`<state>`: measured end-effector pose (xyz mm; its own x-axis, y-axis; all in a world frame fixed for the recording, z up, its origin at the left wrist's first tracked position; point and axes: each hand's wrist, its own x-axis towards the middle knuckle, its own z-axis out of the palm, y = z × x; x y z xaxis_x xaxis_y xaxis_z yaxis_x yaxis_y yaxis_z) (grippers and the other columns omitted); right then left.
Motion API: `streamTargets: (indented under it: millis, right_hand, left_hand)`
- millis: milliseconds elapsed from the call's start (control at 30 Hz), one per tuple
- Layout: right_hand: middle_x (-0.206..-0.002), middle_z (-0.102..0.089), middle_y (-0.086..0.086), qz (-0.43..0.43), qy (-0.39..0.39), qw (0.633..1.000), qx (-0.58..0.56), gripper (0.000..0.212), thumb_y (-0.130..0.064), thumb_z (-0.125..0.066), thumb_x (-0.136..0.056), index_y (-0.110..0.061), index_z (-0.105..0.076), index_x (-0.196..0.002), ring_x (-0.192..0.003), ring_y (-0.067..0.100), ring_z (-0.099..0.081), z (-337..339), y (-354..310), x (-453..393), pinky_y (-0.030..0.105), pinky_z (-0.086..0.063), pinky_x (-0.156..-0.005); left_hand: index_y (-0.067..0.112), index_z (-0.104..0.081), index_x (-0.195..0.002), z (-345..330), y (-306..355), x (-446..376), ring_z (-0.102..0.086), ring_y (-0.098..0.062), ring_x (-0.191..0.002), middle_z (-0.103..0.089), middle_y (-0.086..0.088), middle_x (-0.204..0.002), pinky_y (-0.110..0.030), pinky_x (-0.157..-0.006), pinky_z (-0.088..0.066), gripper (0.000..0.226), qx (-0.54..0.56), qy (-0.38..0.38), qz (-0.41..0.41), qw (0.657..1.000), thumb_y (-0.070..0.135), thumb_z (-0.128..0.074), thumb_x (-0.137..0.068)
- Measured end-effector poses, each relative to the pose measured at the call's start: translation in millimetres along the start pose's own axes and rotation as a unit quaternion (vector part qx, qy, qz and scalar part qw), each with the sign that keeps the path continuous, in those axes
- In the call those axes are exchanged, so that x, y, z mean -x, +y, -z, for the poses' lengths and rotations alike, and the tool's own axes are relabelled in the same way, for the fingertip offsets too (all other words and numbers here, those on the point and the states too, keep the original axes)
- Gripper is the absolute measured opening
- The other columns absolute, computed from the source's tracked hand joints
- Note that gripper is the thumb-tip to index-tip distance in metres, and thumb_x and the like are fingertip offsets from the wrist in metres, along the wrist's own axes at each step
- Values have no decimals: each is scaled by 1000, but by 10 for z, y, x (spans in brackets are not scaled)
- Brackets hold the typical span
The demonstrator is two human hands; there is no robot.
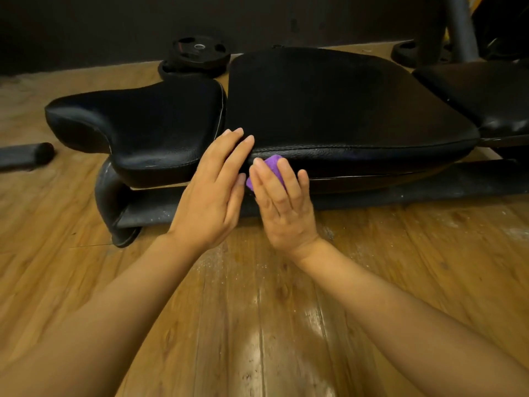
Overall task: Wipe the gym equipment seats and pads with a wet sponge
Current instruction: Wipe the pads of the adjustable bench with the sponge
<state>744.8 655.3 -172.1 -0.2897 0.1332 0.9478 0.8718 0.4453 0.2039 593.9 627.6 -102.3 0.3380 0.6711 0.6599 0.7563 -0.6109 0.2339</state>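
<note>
A low black bench fills the middle of the head view. Its large back pad point(337, 101) meets a smaller contoured seat pad point(148, 121) on the left. My right hand point(283, 204) presses a purple sponge point(273, 166) with straight fingers against the near side edge of the large pad. My left hand point(214, 190) lies flat with its fingertips on the pad's near left corner, beside the gap between the two pads. Most of the sponge is hidden under my right fingers.
The bench's black frame point(400, 181) runs along a wooden floor point(257, 325). Black weight plates point(197, 57) lie behind the seat pad. A black roller end point(28, 156) lies at the left. Another black pad point(483, 93) and a grey post point(461, 27) stand at the right.
</note>
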Motion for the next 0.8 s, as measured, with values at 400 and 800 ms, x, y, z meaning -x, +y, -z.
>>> streamTargets:
  millis: [400, 800]
  right_hand:
    - [-149, -31, 12, 11, -50, 999, -17, 73, -12, -56, -100, -7, -10, -157, -152, 25, -1, 266, 348, 47, 42, -8, -124]
    - [-132, -63, 12, 100, -50, 993, -37, 32, -9, -66, -95, -5, -66, -126, -126, 31, -57, -8, -205, -601, 43, -47, -106]
  left_hand:
    - [2, -43, -145, 225, -285, 161, -36, -26, -143, -43, -15, -151, -33, -124, -10, 48, -134, 37, 54, 989, 20, -49, -101]
    - [1, -54, -135, 218, -396, 229, -42, -27, -139, -52, -15, -142, -38, -122, -18, 38, -134, 63, 49, 988, 15, -48, -100]
